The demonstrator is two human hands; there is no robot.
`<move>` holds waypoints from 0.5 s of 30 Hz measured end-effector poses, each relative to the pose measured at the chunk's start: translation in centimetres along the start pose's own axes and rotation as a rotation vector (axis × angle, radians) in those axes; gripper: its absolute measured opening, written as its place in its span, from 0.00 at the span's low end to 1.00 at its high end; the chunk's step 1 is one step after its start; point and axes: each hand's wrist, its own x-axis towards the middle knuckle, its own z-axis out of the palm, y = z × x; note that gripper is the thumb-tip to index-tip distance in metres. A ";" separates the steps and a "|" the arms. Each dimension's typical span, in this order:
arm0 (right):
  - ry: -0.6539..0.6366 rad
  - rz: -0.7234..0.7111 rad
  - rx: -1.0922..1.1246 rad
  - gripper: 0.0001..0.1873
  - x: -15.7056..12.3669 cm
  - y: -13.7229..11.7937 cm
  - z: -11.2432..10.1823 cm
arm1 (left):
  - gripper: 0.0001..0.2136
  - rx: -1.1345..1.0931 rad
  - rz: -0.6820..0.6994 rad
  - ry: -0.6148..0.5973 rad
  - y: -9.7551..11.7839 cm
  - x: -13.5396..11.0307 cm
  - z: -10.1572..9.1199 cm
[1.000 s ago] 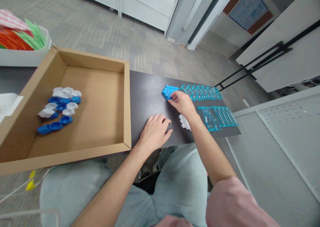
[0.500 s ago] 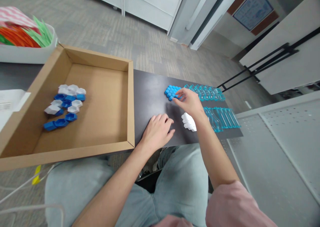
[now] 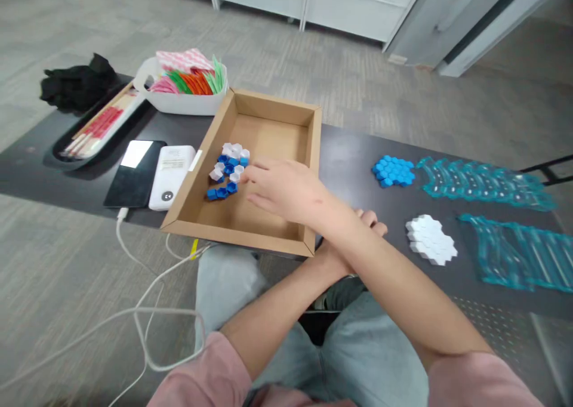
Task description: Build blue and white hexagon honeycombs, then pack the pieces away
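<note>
White and blue hollow hexagonal pieces [image 3: 228, 170] lie clustered in a brown cardboard box [image 3: 246, 232], the right hand [image 3: 286, 190] palm-down beside them with thumb and fingers apart, its forearm [image 3: 380, 261] crossing over the left hand [image 3: 372, 221], whose finger state is unclear.

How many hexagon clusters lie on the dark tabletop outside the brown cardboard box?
2: a blue hexagon cluster right of the box; a white hexagon cluster, farther right, lower. Others may be hidden.
</note>
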 end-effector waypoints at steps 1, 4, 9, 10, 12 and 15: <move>-0.047 -0.011 -0.048 0.13 1.6 -0.5 0.8 | 0.11 -0.005 0.019 -0.003 -0.1 0.2 0.2; -0.134 -0.021 -0.157 0.15 4.5 -1.4 2.6 | 0.14 -0.039 0.046 -0.026 -0.2 0.4 -0.2; -0.188 -0.005 -0.170 0.18 5.0 -1.5 3.2 | 0.16 -0.088 -0.007 -0.127 0.4 0.4 -1.7; -0.190 -0.001 -0.153 0.19 4.9 -1.4 3.3 | 0.15 -0.091 -0.016 -0.132 0.5 0.4 -1.9; -0.197 0.013 -0.133 0.18 5.0 -1.2 3.6 | 0.14 -0.096 -0.021 -0.125 0.6 0.3 -2.0; -0.214 0.019 -0.126 0.15 5.2 -0.9 4.0 | 0.13 -0.104 -0.025 -0.117 0.7 0.2 -2.2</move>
